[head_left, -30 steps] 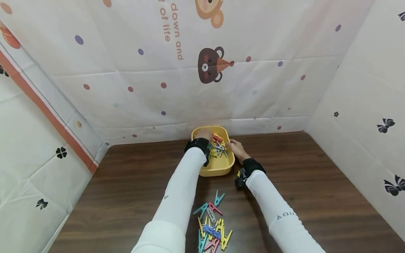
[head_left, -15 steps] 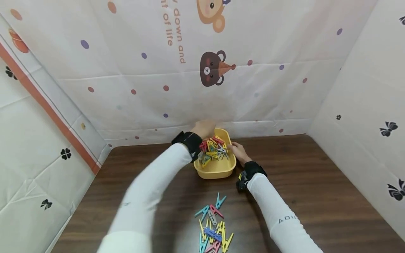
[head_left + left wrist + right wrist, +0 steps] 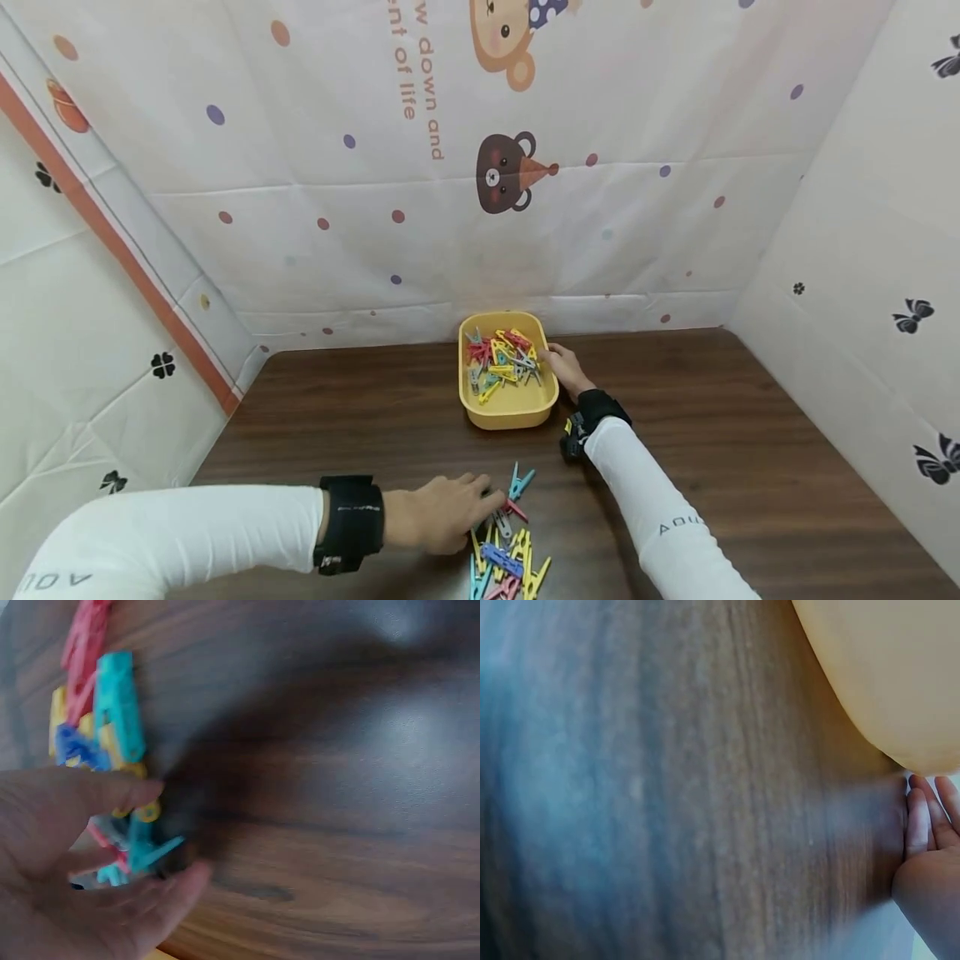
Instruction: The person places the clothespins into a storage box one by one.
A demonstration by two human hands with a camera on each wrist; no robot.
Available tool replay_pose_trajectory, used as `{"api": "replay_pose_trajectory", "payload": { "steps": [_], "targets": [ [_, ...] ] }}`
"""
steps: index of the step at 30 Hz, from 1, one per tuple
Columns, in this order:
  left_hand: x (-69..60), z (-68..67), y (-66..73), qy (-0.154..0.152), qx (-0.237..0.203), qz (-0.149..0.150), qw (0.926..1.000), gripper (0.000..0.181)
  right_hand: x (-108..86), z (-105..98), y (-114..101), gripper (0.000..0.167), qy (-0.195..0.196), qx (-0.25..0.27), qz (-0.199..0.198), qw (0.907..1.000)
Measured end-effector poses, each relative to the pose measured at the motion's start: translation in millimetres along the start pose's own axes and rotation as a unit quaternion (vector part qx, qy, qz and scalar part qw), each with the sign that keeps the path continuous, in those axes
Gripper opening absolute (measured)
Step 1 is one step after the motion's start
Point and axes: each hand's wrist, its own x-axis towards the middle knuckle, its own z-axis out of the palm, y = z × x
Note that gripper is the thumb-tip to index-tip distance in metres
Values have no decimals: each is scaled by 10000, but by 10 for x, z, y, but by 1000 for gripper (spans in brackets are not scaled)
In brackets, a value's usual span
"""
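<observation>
Over the far end of a small pile of clothespins [image 3: 512, 567] on the table, my left hand [image 3: 442, 512] reaches in from the left. Its thumb and fingers [image 3: 184, 889] are spread apart, with teal, yellow and pink clothespins behind and between them in the left wrist view. A yellow plastic basin [image 3: 513, 417] stands by the back wall with mixed clothespins [image 3: 498, 362] in it. My right hand [image 3: 566, 367] rests against the basin's right side; in the right wrist view its fingers [image 3: 917, 825] look straight beside the wall. Its thumb is hard to make out.
A dark wood-grain table [image 3: 337, 417] lies under everything. White printed sheets [image 3: 315, 275] rise behind it and on both sides, and the basin is close to the back one.
My left hand has left the basin and come back toward me, down to the clothespin pile on the table. The right hand has stayed at the basin's side.
</observation>
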Motion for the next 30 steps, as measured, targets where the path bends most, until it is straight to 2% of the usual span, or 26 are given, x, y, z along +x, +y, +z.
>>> {"api": "replay_pose_trajectory", "payload": {
  "steps": [2,3,5,7,10,11,12,14,15,17,18,20,21,23,25,27,28,30],
  "targets": [
    [33,184,-78,198,-244,71,9995,55,11,1,-9,63,-21,-52,21,10000],
    [43,203,-83,267,-277,-19,9993,54,15,2,-14,63,-11,-65,22,10000],
    [129,364,-180,553,-339,-32,9979,50,24,0,-32,64,10,-65,9,10000],
    [225,509,-282,690,-553,-30,9961,46,26,-5,-48,64,5,-115,-28,9999],
    [365,713,-434,741,-793,3,9941,40,20,-15,-61,64,-34,-165,-61,9998],
    [340,631,-413,691,-877,-34,9937,37,16,-17,-56,64,-32,-180,-78,9998],
    [299,494,-369,606,-893,-136,9941,37,15,-18,-48,64,-24,-171,-88,9998],
    [191,160,-266,601,-846,-397,9938,38,13,-20,-31,63,-37,-161,-76,9998],
    [143,-21,-234,742,-826,-490,9926,37,14,-23,-22,63,-61,-157,-58,9998],
    [33,-528,-122,1081,-652,-737,9893,40,11,-41,-15,62,-90,-102,-56,9999],
    [62,-671,-154,1339,-496,-797,9865,43,12,-51,-19,61,-101,-67,-64,9999],
    [158,-1010,-245,1833,-232,-956,9781,42,8,-71,-35,60,-112,-18,-129,9999],
    [223,-1196,-302,1986,-157,-1077,9740,41,6,-75,-44,59,-91,1,-169,9998],
    [372,-1551,-447,2172,-211,-1367,9663,40,1,-68,-58,58,-38,4,-243,9997],
    [525,-1844,-618,2205,-385,-1759,9586,37,-5,-47,-58,57,-17,-39,-266,9996],
    [674,-2026,-822,2061,-710,-2217,9504,33,-13,-18,-49,58,-30,-130,-229,9996],
    [743,-2077,-930,1984,-896,-2482,9439,31,-17,-4,-44,58,-45,-149,-202,9997],
    [871,-2109,-1139,1882,-1297,-3068,9239,28,-24,27,-39,58,-49,-149,-162,9997]
  ]
}}
